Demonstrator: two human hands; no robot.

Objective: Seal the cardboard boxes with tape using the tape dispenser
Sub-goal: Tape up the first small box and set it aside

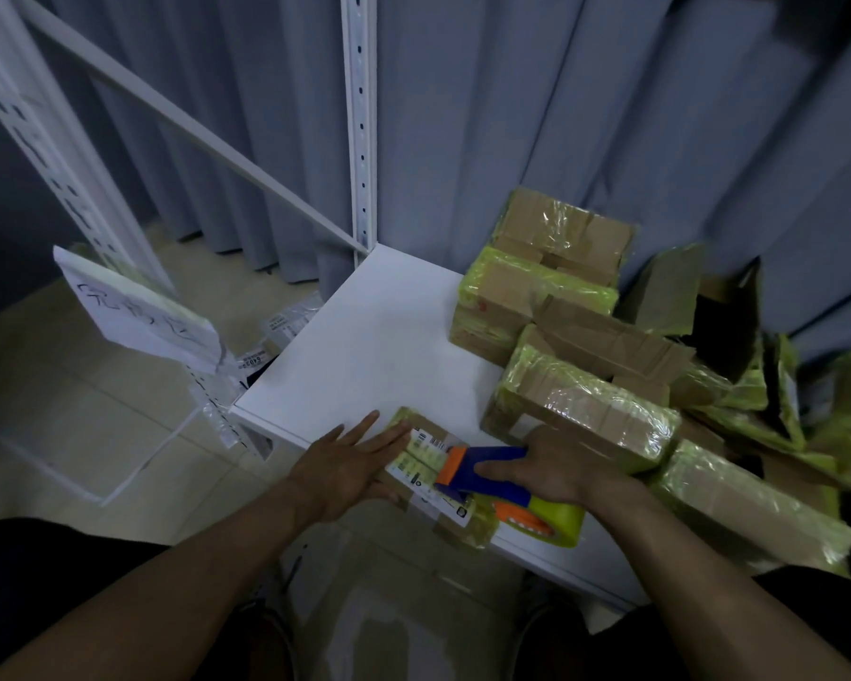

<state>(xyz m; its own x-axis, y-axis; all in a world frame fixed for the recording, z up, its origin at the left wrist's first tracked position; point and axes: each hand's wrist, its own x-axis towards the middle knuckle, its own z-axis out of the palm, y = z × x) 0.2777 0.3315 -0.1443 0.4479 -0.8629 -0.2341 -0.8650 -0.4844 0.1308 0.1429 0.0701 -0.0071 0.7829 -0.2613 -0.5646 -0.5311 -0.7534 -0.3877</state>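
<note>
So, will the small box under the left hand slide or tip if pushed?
The small box probably slides easily, as the white shelf looks smooth. Low and flat, it seems unlikely to tip. At the front edge, it could fall off.

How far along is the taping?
Done: several boxes stacked at right already look taped in yellow-green. In hand: the left hand presses flat on the small labelled box while the right hand grips the tape dispenser on top of it. Left: finishing this box, plus one open-flapped box at back right.
</note>
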